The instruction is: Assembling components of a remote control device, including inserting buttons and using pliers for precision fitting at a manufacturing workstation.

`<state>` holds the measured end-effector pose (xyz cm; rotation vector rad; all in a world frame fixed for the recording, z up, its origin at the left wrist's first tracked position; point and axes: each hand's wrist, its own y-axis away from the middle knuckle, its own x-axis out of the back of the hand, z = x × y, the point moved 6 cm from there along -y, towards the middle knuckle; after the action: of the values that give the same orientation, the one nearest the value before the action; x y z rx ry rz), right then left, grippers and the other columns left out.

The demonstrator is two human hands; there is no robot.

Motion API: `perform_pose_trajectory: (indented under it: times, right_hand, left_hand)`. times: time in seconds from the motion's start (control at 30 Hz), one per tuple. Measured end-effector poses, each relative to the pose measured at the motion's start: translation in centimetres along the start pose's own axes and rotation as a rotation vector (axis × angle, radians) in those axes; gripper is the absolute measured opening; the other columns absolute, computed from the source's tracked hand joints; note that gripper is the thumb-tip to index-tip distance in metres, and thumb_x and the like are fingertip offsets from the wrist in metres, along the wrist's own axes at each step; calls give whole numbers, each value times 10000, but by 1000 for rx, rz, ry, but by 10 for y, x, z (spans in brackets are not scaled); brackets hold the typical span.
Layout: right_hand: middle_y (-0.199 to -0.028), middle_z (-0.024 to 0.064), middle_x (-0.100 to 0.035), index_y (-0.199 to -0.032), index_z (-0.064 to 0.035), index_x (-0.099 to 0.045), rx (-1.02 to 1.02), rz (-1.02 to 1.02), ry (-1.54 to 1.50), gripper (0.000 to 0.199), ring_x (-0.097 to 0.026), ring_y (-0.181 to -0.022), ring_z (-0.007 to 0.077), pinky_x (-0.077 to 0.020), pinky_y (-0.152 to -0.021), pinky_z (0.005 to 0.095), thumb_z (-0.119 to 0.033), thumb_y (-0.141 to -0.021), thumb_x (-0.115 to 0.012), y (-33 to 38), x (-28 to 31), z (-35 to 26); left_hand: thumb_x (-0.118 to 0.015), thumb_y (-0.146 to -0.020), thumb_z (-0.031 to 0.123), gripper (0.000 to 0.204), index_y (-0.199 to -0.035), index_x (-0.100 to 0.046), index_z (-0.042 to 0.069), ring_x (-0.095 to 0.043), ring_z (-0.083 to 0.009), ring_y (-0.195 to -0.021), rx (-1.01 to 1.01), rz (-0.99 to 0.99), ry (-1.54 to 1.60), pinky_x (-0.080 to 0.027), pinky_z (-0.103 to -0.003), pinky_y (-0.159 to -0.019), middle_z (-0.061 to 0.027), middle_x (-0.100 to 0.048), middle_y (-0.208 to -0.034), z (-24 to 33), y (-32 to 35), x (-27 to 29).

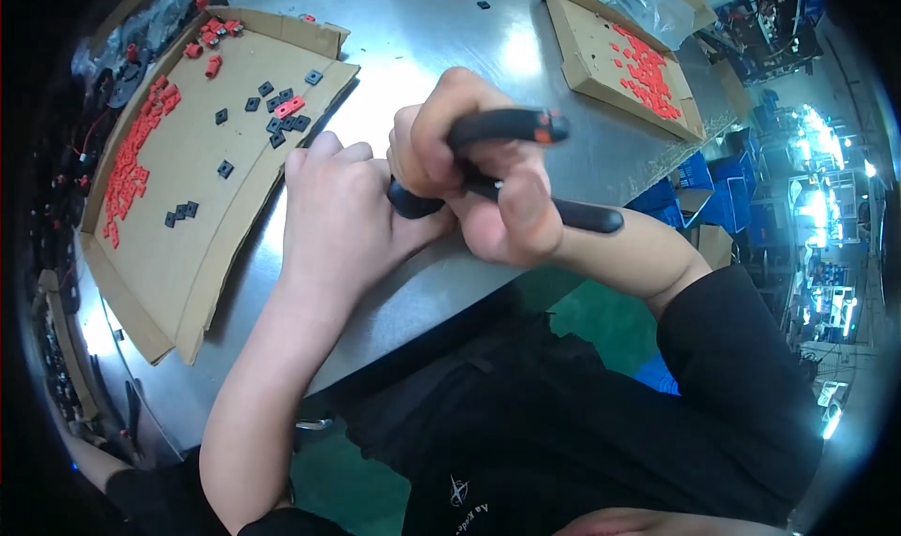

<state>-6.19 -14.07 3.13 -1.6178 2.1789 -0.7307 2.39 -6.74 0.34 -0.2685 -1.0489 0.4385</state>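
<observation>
— What have we got in hand? 
— A pair of pliers (526,160) with black handles, just right of the frame's centre. Its long axis runs roughly left to right: the handle ends point toward the right of the frame, one upper handle with an orange mark near its tip, one lower handle jutting out past our palm. The head end points left and is hidden behind our hands.

— Where does it sit against our fingers? 
— Our right hand (479,170) is curled tightly round both handles, knuckles up, fingers wrapped over the upper handle and the lower one running under the heel of the palm. Our left hand (343,212) lies just left of it, touching it, fingers bent loosely; whether it pinches anything we cannot tell.

— And around us? 
— Both forearms rise from the lower edge over the grey metal table (450,38). A cardboard tray (188,254) with red and black small parts (127,165) lies at upper left, a second cardboard box (601,57) of red parts at upper right.
</observation>
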Motion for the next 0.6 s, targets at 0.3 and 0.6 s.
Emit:
perform_pose_trajectory:
  times: [0.3,0.6]
  right_hand:
    - [-789,9,-391,-1116,-82,-488,148,-7,-290,675,-393,-648,128,-331,-619,289,-730,-936,-434,-56,88,-25]
    - [-745,-34,-390,-1103,-67,-544,-277,377,-528,608,-391,-599,82,-323,-592,247,-653,-968,-452,-33,173,67]
  left_hand:
    - [-812,-685,586,589,-650,-720,5,-592,-295,-773,-65,28,-248,-427,-427,-746,-117,-623,-680,8,-4,6]
    - [-769,-804,587,570,-867,-663,31,-563,-198,-740,170,335,-209,-459,-343,-719,-61,-606,-884,-20,12,105]
